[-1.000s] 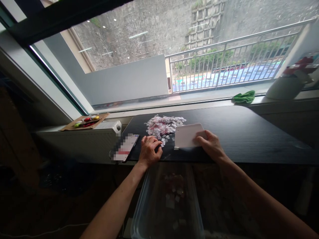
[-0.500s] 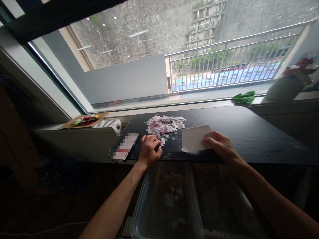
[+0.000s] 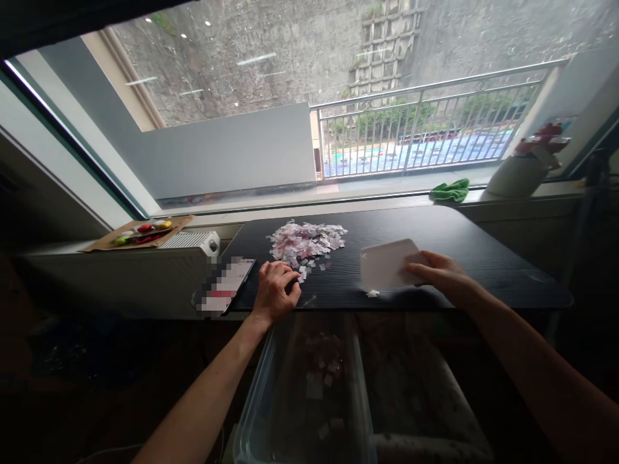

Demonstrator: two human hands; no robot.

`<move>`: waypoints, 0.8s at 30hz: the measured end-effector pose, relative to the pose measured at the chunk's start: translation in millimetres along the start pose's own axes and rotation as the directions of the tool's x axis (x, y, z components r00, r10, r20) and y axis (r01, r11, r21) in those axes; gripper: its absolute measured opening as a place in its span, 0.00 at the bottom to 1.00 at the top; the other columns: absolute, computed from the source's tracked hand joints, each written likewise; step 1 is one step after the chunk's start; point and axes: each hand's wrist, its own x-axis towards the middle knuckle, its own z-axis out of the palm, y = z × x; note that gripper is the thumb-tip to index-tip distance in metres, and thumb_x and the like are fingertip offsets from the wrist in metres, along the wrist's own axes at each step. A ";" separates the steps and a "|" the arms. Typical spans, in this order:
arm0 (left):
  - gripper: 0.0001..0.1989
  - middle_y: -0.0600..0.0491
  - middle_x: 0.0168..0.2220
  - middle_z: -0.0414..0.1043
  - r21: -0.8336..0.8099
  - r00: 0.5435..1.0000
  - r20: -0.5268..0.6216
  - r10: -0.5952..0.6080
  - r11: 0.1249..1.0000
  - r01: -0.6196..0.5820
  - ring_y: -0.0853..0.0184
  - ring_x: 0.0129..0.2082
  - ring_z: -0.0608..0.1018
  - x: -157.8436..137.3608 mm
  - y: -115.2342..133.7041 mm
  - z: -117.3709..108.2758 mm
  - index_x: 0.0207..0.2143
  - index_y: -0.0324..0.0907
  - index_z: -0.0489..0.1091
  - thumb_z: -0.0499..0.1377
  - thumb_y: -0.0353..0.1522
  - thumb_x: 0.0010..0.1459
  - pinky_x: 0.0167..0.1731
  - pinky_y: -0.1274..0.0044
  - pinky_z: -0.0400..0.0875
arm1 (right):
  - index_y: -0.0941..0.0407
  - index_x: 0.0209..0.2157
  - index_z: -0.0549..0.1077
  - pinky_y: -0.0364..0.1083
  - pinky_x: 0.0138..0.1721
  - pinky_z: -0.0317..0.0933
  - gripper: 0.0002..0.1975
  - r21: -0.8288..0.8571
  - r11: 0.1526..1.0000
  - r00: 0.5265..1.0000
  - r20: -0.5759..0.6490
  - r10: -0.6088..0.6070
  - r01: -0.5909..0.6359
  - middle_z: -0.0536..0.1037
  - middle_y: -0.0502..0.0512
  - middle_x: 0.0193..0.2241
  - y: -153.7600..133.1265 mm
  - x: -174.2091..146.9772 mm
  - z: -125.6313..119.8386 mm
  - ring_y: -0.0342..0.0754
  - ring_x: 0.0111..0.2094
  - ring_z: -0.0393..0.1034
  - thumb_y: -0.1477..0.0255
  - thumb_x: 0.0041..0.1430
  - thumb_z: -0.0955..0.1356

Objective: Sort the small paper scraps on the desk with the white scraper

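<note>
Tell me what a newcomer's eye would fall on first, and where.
The eye lands first on the heap of small pale scraps on the dark table, just beyond the left hand. Next comes the flat white piece in the right hand, right of the heap. A bright green cloth stands out on the windowsill.

- We note a phone (image 3: 242, 274) at the front left corner of the table (image 3: 435, 258).
- We find cardboard (image 3: 99, 241) bearing coloured items (image 3: 155, 225) atop the radiator (image 3: 145, 277).
- We locate a green cloth (image 3: 452, 191) on the windowsill (image 3: 271, 216), left of a pale pot (image 3: 515, 175).
</note>
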 end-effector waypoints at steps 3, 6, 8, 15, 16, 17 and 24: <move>0.09 0.51 0.33 0.74 0.000 1.000 -0.017 0.017 1.000 -0.018 0.57 0.46 0.72 -0.3 -1.4 0.6 0.33 0.45 0.75 0.55 0.31 0.52 0.58 0.58 0.53 | 0.54 0.24 0.76 0.45 0.25 0.67 0.04 0.017 0.999 0.999 -0.019 0.045 -0.045 0.79 0.52 0.23 -4.4 0.9 -7.0 0.47 0.24 0.72 0.73 0.39 0.72; 0.08 0.51 0.33 0.74 0.002 0.999 -0.025 0.022 1.000 -0.022 0.57 0.47 0.72 -0.6 -2.7 1.2 0.33 0.45 0.75 0.55 0.31 0.52 0.58 0.58 0.54 | 0.55 0.22 0.77 0.44 0.25 0.67 0.04 0.016 0.994 0.994 -0.002 0.105 -0.105 0.79 0.52 0.22 -8.4 -0.3 -7.6 0.45 0.23 0.71 0.75 0.39 0.73; 0.08 0.51 0.33 0.74 0.006 0.999 -0.023 0.022 1.000 -0.022 0.57 0.46 0.72 -0.5 -2.8 0.7 0.32 0.45 0.74 0.55 0.31 0.52 0.57 0.58 0.54 | 0.56 0.22 0.77 0.43 0.24 0.66 0.04 0.009 0.992 0.992 0.021 0.126 -0.127 0.79 0.51 0.22 -9.7 -2.0 -8.8 0.45 0.23 0.71 0.76 0.38 0.73; 0.10 0.50 0.32 0.74 0.026 0.999 -0.017 0.037 0.999 -0.036 0.57 0.45 0.72 0.6 -0.7 -2.1 0.33 0.44 0.75 0.54 0.32 0.53 0.56 0.58 0.56 | 0.57 0.25 0.77 0.41 0.23 0.65 0.09 -0.027 0.989 0.980 0.128 0.150 -0.148 0.80 0.51 0.24 -8.5 -9.2 -19.5 0.44 0.24 0.71 0.73 0.36 0.75; 0.10 0.50 0.32 0.74 0.027 0.999 -0.018 0.038 0.999 -0.038 0.56 0.45 0.72 0.7 -0.8 -2.0 0.33 0.44 0.75 0.54 0.32 0.53 0.56 0.58 0.56 | 0.58 0.26 0.77 0.41 0.24 0.65 0.10 -0.024 0.989 0.978 0.146 0.149 -0.147 0.80 0.51 0.25 -8.5 -10.2 -20.5 0.44 0.25 0.71 0.73 0.36 0.76; 0.10 0.50 0.32 0.74 0.027 0.999 -0.020 0.039 0.999 -0.039 0.56 0.45 0.72 0.8 -1.0 -1.9 0.33 0.44 0.75 0.54 0.32 0.53 0.56 0.58 0.56 | 0.58 0.26 0.77 0.41 0.25 0.66 0.11 -0.019 0.989 0.976 0.160 0.149 -0.148 0.80 0.51 0.25 -8.7 -11.1 -21.3 0.44 0.26 0.72 0.72 0.36 0.76; 0.09 0.51 0.33 0.74 0.025 0.999 -0.022 0.039 0.999 -0.039 0.56 0.46 0.72 0.1 -2.2 -1.2 0.33 0.44 0.75 0.54 0.32 0.53 0.56 0.58 0.56 | 0.57 0.29 0.77 0.41 0.24 0.66 0.13 0.003 0.988 0.980 0.129 0.152 -0.153 0.80 0.51 0.26 -10.7 -10.0 -25.4 0.45 0.26 0.72 0.73 0.37 0.76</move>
